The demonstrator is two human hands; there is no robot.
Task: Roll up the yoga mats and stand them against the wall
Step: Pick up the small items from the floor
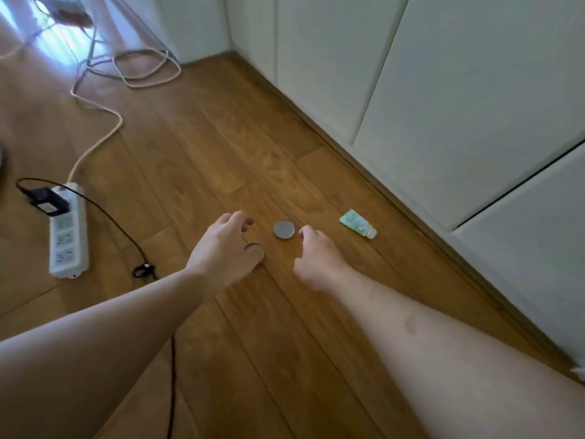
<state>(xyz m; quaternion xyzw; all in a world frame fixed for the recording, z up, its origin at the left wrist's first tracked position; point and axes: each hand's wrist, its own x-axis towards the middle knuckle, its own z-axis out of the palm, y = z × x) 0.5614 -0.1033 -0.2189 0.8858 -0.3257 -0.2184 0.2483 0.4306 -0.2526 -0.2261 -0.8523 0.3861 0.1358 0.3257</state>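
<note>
No yoga mat shows in this view. Both my arms reach down over the wooden floor (221, 128). My left hand (223, 251) hovers with its fingers spread and lightly bent; a small round lid-like disc (253, 247) lies on the floor just at its thumb. My right hand (316, 258) hangs with loosely curled fingers and holds nothing, its fingertips a little to the right of a round grey tin (284, 229) on the floor. The white wall panels (443, 90) run along the right side.
A small green tube (357, 224) lies near the skirting on the right. A white power strip (67, 229) with a black adapter (47, 201) sits at the left, with white cable (101, 134) and black cable (120, 229) trailing across the floor.
</note>
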